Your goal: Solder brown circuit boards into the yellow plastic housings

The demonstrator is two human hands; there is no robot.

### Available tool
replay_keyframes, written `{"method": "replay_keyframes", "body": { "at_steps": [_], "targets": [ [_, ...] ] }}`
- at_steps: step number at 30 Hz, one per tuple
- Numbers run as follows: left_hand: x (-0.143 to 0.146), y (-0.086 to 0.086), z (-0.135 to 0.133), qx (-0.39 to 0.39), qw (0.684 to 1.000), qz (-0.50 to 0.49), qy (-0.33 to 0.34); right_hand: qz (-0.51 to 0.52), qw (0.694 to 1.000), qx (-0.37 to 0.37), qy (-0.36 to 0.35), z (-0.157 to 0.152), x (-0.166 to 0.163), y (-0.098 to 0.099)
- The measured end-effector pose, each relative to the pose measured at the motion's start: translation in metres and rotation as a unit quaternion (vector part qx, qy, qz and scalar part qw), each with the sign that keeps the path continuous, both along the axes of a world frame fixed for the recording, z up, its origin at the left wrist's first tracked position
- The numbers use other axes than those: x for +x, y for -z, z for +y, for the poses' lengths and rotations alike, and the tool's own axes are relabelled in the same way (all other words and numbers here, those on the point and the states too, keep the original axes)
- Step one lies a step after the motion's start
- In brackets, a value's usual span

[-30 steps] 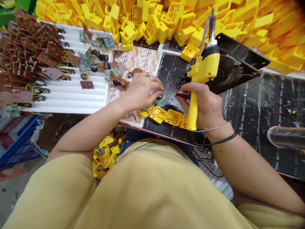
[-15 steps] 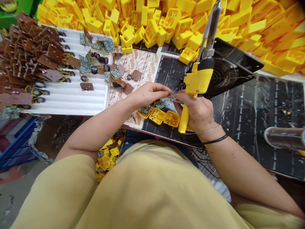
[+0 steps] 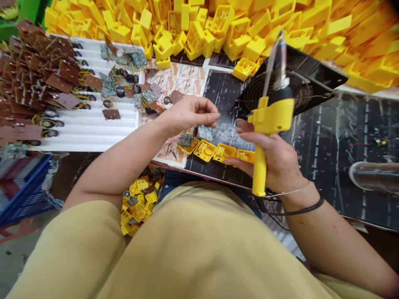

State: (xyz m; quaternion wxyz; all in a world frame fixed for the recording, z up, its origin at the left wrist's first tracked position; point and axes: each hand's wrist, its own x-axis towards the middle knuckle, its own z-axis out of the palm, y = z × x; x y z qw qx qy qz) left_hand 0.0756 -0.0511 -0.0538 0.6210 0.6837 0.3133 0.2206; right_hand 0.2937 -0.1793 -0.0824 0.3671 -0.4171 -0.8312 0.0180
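My right hand (image 3: 274, 155) grips a yellow soldering gun (image 3: 272, 116), its metal tip pointing up and away, the thumb and fingers spread to the left of the handle. My left hand (image 3: 195, 114) is closed in a pinch over the dark bench mat; what it holds, if anything, is hidden. Just below its fingers is a greenish circuit board (image 3: 205, 133); whether the hand touches it I cannot tell. A row of open yellow plastic cases (image 3: 205, 150) lies along the near bench edge. Another circuit board (image 3: 186, 140) rests in the leftmost case.
Yellow cases (image 3: 195, 39) are heaped along the back. Brown boards (image 3: 64, 77) with wires pile up on a white ridged tray (image 3: 121, 133) at left. A black fan (image 3: 311, 79) stands behind the soldering gun; a solder spool (image 3: 370, 176) lies at right.
My hands have moved apart. The right hand, with the soldering gun, has shifted right and nearer, its fingers opening out. My left hand's fingers have curled inward.
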Motion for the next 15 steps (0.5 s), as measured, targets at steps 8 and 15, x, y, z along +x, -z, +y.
{"method": "replay_keyframes", "body": {
  "at_steps": [8,15],
  "targets": [
    [0.013,-0.012,-0.034,0.417,0.833,0.331,0.153,-0.001,1.0,0.006,0.019,-0.019,0.004,0.006],
    [0.009,-0.003,-0.04,0.447,0.812,0.338,0.162,0.032,0.997,-0.027,0.067,-0.064,0.04,-0.031]
  ]
}}
